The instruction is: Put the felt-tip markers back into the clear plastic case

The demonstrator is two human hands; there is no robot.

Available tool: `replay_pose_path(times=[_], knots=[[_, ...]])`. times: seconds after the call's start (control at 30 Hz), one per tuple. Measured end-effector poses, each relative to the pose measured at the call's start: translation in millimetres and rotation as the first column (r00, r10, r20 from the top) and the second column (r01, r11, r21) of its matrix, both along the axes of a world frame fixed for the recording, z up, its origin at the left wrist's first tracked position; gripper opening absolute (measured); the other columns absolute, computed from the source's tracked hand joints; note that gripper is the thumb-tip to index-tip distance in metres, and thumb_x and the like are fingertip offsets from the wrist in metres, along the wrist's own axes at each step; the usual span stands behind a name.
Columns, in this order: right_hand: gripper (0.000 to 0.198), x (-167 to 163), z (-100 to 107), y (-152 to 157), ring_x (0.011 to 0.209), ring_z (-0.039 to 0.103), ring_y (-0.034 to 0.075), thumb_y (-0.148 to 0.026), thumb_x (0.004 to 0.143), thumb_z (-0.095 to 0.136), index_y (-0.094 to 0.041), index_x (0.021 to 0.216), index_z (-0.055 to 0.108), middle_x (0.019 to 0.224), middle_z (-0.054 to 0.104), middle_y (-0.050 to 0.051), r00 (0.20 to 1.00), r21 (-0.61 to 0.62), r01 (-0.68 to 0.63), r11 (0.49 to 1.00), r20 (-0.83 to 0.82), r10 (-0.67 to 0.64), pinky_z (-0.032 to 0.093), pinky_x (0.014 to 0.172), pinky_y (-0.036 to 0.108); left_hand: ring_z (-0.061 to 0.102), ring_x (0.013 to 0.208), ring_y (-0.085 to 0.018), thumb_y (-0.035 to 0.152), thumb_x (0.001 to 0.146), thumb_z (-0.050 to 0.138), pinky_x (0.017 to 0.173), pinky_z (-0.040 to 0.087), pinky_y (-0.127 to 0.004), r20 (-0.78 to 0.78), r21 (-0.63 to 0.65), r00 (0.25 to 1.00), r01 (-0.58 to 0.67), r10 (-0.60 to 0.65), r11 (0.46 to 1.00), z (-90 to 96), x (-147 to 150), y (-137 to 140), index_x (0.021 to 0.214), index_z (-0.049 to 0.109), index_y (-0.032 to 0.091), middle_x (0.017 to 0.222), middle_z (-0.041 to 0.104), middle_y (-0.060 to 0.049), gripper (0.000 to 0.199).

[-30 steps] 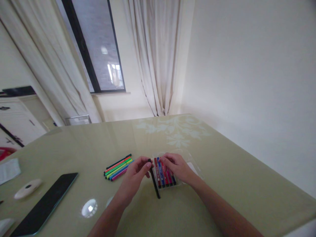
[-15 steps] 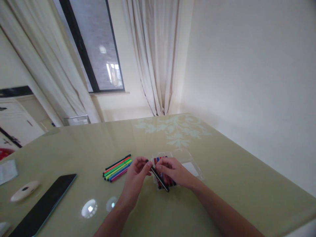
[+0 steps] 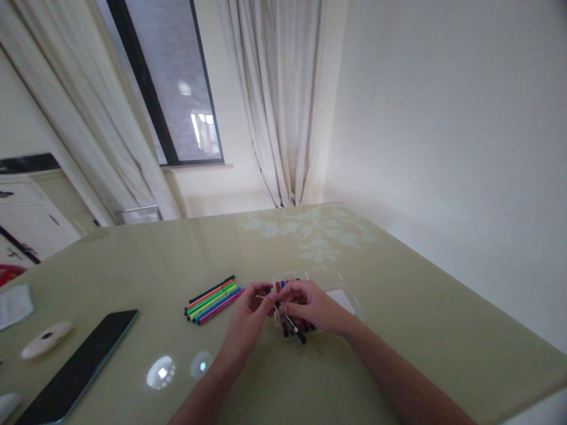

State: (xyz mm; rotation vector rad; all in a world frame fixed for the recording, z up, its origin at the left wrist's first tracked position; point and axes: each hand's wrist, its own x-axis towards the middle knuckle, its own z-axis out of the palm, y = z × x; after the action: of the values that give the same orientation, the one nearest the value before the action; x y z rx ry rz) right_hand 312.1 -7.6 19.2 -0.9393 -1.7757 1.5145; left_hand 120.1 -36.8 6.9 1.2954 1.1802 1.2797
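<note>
The left hand (image 3: 251,311) has its thumb and fingers closed in a pinch, and it holds the upper end of a slim black marker pen with white print (image 3: 293,326). This pen is tilted, and its lower end points toward the person and to the right, above the near part of a shallow box of clear plastic (image 3: 279,326). The right hand (image 3: 313,305) is curled just beside the left one, with its fingertips at the pen; I cannot tell whether they grip it or only touch it.

Under the right hand, red and blue marker pens (image 3: 284,324) lie in the box, partly hidden. The transparent lid (image 3: 328,275) lies open on the right, with a white card (image 3: 341,300). To the left of the hands, a group of bright coloured pens (image 3: 213,301) lies side by side on the glossy greenish table (image 3: 283,383). Farther left there are a flat black tablet (image 3: 80,366) and a white oval object (image 3: 46,340).
</note>
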Motion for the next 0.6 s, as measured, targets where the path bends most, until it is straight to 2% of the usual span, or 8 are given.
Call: replay_pose_path(times=[0.07, 0.13, 0.2, 0.27, 0.33, 0.4, 0.6], knots=[[0.033, 9.1, 1.3, 8.3, 0.066, 0.065, 0.013, -0.044, 0.084, 0.076, -0.018, 0.102, 0.070, 0.079, 0.072, 0.002, 0.995, 0.065, 0.094, 0.993, 0.014, -0.096, 0.049, 0.060, 0.023, 0.067, 0.080, -0.021, 0.054, 0.087, 0.068, 0.072, 0.055, -0.033, -0.170, 0.086, 0.985, 0.004, 0.011, 0.996, -3.7, -0.3, -1.3, 0.112, 0.068, 0.018, 0.089, 0.072, -0.006, 0.045], [0.031, 21.8, 3.4, 17.7, 0.063, 0.065, 0.013, -0.042, 0.083, 0.074, -0.016, 0.100, 0.069, 0.075, 0.071, 0.002, 0.972, 0.088, 0.226, 0.970, 0.040, -0.230, 0.049, 0.058, 0.023, 0.067, 0.094, -0.025, 0.047, 0.092, 0.064, 0.084, 0.055, -0.040, -0.409, 0.207, 0.912, 0.077, 0.014, 0.975, -7.7, 0.1, -5.4, 0.120, 0.067, 0.020, 0.101, 0.072, -0.009, 0.039], [0.029, 35.5, 4.8, 25.7, 0.058, 0.064, 0.013, -0.039, 0.081, 0.074, -0.015, 0.097, 0.066, 0.070, 0.069, 0.000, 0.932, 0.093, 0.333, 0.938, 0.115, -0.343, 0.046, 0.053, 0.021, 0.063, 0.112, -0.028, 0.042, 0.093, 0.064, 0.099, 0.050, -0.046, -0.635, 0.291, 0.773, 0.249, -0.008, 0.924, -11.2, 1.5, -11.4, 0.130, 0.063, 0.024, 0.120, 0.070, -0.010, 0.041], [0.026, 46.4, 3.9, 30.4, 0.055, 0.064, 0.012, -0.035, 0.081, 0.073, -0.015, 0.096, 0.065, 0.067, 0.069, 0.000, 0.908, 0.079, 0.354, 0.932, 0.207, -0.363, 0.044, 0.049, 0.020, 0.056, 0.128, -0.030, 0.041, 0.093, 0.066, 0.110, 0.042, -0.050, -0.780, 0.291, 0.624, 0.419, -0.040, 0.860, -14.1, 3.9, -17.5, 0.142, 0.056, 0.028, 0.139, 0.063, -0.010, 0.052], [0.023, 52.1, 0.8, 31.9, 0.054, 0.064, 0.013, -0.032, 0.081, 0.073, -0.015, 0.095, 0.065, 0.064, 0.069, 0.000, 0.903, 0.056, 0.328, 0.943, 0.275, -0.331, 0.044, 0.047, 0.020, 0.050, 0.136, -0.030, 0.041, 0.093, 0.066, 0.114, 0.039, -0.050, -0.851, 0.252, 0.522, 0.504, -0.060, 0.826, -15.7, 6.2, -21.7, 0.149, 0.048, 0.032, 0.151, 0.055, -0.007, 0.060], [0.020, 52.4, -2.8, 31.2, 0.052, 0.064, 0.013, -0.028, 0.081, 0.073, -0.015, 0.094, 0.064, 0.059, 0.067, -0.001, 0.903, 0.045, 0.306, 0.951, 0.303, -0.305, 0.046, 0.047, 0.020, 0.048, 0.138, -0.028, 0.037, 0.094, 0.064, 0.115, 0.039, -0.049, -0.877, 0.220, 0.477, 0.517, -0.064, 0.827, -15.9, 7.6, -23.0, 0.150, 0.047, 0.032, 0.154, 0.053, -0.005, 0.058], [0.015, 40.0, -4.9, 26.4, 0.047, 0.063, 0.012, -0.018, 0.083, 0.073, -0.016, 0.094, 0.064, 0.055, 0.064, -0.005, 0.877, 0.056, 0.312, 0.948, 0.368, -0.310, 0.049, 0.045, 0.019, 0.050, 0.135, -0.027, 0.029, 0.094, 0.064, 0.114, 0.040, -0.048, -0.886, 0.191, 0.458, 0.507, -0.075, 0.841, -13.3, 6.9, -20.0, 0.145, 0.053, 0.030, 0.150, 0.057, -0.003, 0.053]])
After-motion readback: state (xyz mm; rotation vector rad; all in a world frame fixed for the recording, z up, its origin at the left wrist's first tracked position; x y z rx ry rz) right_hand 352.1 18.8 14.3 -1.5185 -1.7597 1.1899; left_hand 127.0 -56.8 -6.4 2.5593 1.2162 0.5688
